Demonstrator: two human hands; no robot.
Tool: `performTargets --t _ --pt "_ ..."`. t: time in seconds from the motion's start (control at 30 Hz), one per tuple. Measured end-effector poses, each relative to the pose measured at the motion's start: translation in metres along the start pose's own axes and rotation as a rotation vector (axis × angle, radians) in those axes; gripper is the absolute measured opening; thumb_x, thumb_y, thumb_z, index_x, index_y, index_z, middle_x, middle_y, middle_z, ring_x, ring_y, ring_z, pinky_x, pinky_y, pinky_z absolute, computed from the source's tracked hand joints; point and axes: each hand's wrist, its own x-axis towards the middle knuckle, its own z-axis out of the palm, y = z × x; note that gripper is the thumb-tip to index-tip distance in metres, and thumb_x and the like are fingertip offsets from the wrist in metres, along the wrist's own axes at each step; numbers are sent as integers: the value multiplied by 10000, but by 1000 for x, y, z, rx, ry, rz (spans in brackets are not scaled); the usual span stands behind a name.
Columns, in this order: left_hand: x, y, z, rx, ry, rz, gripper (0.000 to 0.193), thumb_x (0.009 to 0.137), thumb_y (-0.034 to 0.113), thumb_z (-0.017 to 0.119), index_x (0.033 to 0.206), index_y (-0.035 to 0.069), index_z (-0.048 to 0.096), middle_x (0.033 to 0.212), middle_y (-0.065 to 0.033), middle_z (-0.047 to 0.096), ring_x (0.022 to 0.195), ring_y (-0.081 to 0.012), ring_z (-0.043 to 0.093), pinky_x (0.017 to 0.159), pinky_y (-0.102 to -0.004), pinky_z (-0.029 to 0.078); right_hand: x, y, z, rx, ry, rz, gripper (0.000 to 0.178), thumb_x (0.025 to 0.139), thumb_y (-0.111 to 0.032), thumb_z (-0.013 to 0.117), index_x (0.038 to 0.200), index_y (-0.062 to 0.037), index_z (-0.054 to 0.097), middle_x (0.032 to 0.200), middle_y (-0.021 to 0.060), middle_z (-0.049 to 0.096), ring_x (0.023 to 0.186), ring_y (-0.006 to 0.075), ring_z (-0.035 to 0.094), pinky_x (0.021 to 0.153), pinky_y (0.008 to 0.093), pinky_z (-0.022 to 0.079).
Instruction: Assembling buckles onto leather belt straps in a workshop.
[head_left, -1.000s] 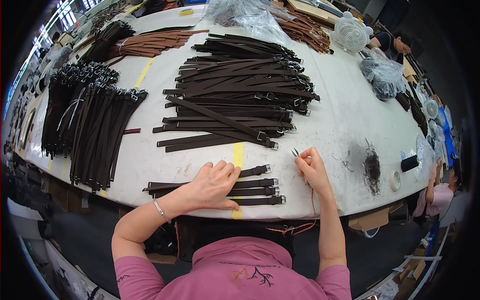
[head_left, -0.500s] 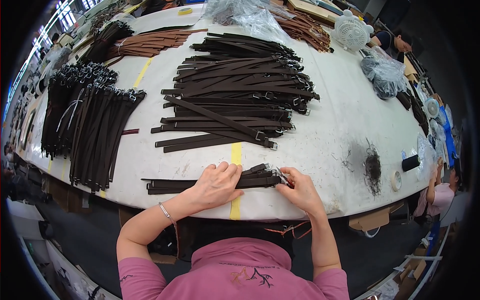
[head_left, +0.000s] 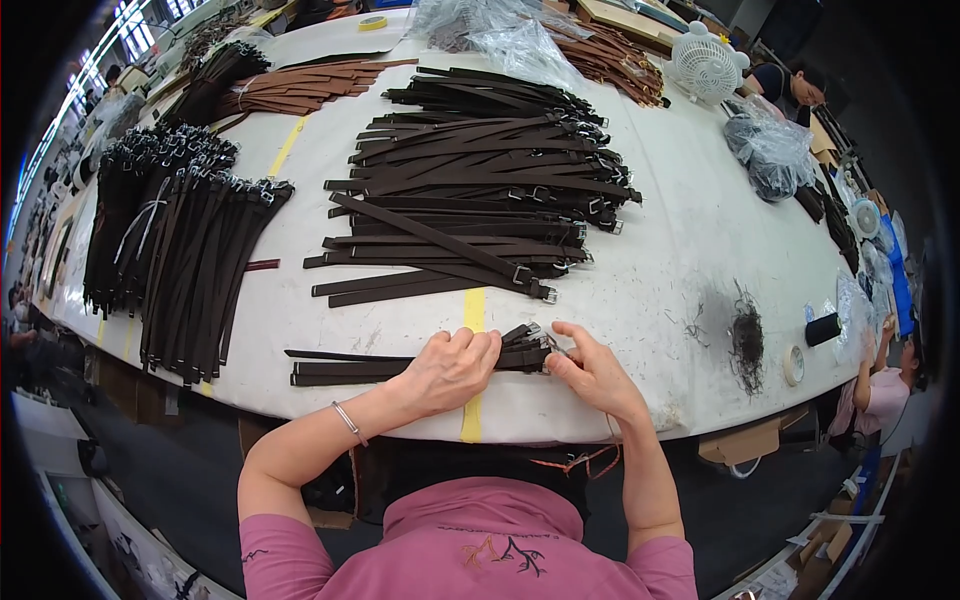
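A small bundle of dark brown buckled straps [head_left: 345, 373] lies crosswise at the table's near edge. My left hand [head_left: 452, 370] is closed over it, fingers curled around the straps near the buckle end. At the buckles [head_left: 532, 332], my right hand [head_left: 592, 372] holds what look like small thread snips [head_left: 565, 349], mostly hidden by the fingers. The index finger is raised and the thumb lies by the strap ends. An orange cord [head_left: 575, 462] hangs below my right wrist. Beyond my hands lies a large pile of similar dark straps [head_left: 470, 185].
More buckled straps [head_left: 185, 270] hang over the left table edge. Brown straps [head_left: 300, 85] lie farther back. On the right are thread scraps [head_left: 746, 340], a black spool [head_left: 822, 328], a tape roll [head_left: 793, 365] and a white fan [head_left: 706, 62]. Another person [head_left: 875, 390] sits at far right.
My right index finger has lifted, and the snips show less. My left hand has shifted slightly right along the straps, its fingers more tightly curled.
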Motion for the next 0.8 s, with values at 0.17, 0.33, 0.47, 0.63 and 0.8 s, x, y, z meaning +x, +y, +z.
performTargets --t 0.17,0.33,0.47,0.63,0.8 --pt "2 1 -5 27 -58 22 401 734 111 539 1073 -102 535 747 -50 501 669 -138 528 480 -252 428 8 -13 -3 -372 65 -42 316 869 -258 541 1041 -5 458 660 148 612 640 312 611 606 406 449" --pt "2 1 -6 26 -64 32 407 729 103 553 1079 -101 526 720 -45 496 655 -142 530 466 -260 419 21 -28 0 -741 -47 -159 210 853 -243 559 888 -51 480 635 143 603 643 350 597 574 435 427" --pt "3 1 -9 10 -117 41 401 729 97 545 1073 -107 527 724 -51 500 675 -150 526 502 -260 414 26 -35 -1 -792 -88 -155 205 849 -243 563 868 -55 482 614 142 596 628 350 595 566 442 426" --pt "5 -1 -11 27 -74 77 362 722 95 544 1018 -114 548 714 -61 513 669 -162 512 567 -275 412 28 -41 -3 -892 -123 -199 216 837 -246 582 846 -55 481 584 133 585 604 342 592 539 435 421" --pt "6 -2 -11 41 -20 92 346 714 100 548 978 -124 562 700 -74 528 660 -171 510 610 -293 416 28 -42 -3 -908 -117 -233 209 832 -242 587 826 -59 485 577 128 582 591 337 590 530 429 420"
